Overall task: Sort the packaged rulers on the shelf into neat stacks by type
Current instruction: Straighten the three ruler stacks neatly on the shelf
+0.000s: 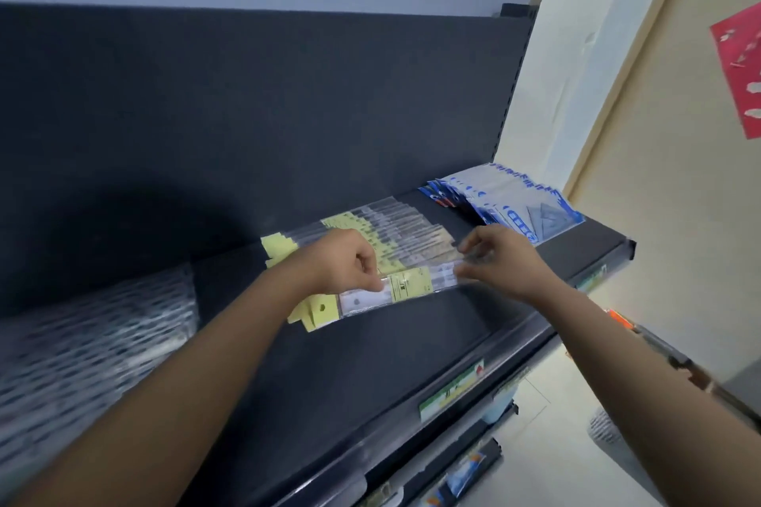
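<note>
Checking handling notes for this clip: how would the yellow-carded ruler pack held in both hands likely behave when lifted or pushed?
The ruler pack spans straight between the left hand and right hand, so probably stiff. Its glossy clear sleeve likely slides easily, as the fanned row behind suggests. Flat and thin, it should not roll.

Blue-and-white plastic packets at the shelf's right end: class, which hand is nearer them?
Right. The right hand sits just left of the blue-and-white plastic packets; the left hand is farther left, on the yellow-labelled clear ruler packs.

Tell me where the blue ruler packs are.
Head view: blue ruler packs lie at the right end of the shelf, just right of the yellow packs.
</note>
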Motion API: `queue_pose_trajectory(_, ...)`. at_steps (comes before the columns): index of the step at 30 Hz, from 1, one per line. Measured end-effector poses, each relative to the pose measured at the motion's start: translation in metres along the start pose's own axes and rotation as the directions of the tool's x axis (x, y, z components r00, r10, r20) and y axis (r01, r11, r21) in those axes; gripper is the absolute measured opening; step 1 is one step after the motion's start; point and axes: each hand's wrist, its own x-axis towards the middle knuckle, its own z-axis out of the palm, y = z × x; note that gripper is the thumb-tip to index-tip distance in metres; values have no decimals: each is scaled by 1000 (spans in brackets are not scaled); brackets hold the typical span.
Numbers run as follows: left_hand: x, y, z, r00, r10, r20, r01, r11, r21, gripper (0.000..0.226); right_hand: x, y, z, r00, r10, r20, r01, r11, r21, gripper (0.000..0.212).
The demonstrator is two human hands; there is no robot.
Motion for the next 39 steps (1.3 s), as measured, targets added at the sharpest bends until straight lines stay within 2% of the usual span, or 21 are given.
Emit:
queue_pose_trajectory(3, 13, -2, 1, 992, -114, -60, 117, 992, 51, 27, 24, 13, 3, 997, -17, 69, 12, 997, 73, 27)
queue_pose_trajectory(6, 21, 2, 4, 955, -285, -87, 294, 950, 110, 32, 43, 26, 10, 982, -77, 170, 61, 993, 100, 28)
queue_pose_trajectory(9, 24, 7, 6, 865, -474, -162, 488, 871, 61, 41, 58, 37, 13, 963, -162, 213, 134, 981, 139, 27)
queue_pose_trajectory(13, 27, 17, 7, 737, -650, -185, 663, 748, 15, 48, 66, 42, 16, 921, -326, 213, 323, 945, 50, 18)
queue_pose_trajectory(19, 27, 28, 17, 528, -809, -258, 798, 576, -175, 90, 72, 48, 17, 871, -428, 242, 436, 900, 24, 14)
queue_pose_trajectory(22, 21, 28, 30, 426, -847, -319, 812, 513, -279, 116, 75, 52, 20, 869, -431, 241, 441, 898, 16, 16)
queue_pose_trajectory(24, 19, 28, 39, 376, -856, -354, 796, 494, -350, 123, 78, 53, 21, 878, -409, 248, 406, 912, 65, 22)
queue_pose_trajectory(28, 20, 28, 48, 357, -854, -378, 763, 500, -410, 124, 77, 47, 22, 903, -341, 262, 307, 938, 163, 34)
queue_pose_trajectory(34, 17, 32, 56, 422, -801, -424, 749, 572, -335, 109, 72, 43, 25, 888, -361, 285, 324, 931, 169, 31)
queue_pose_trajectory(39, 4, 40, 57, 382, -811, -444, 772, 544, -328, 106, 71, 45, 21, 887, -369, 276, 331, 927, 178, 34)
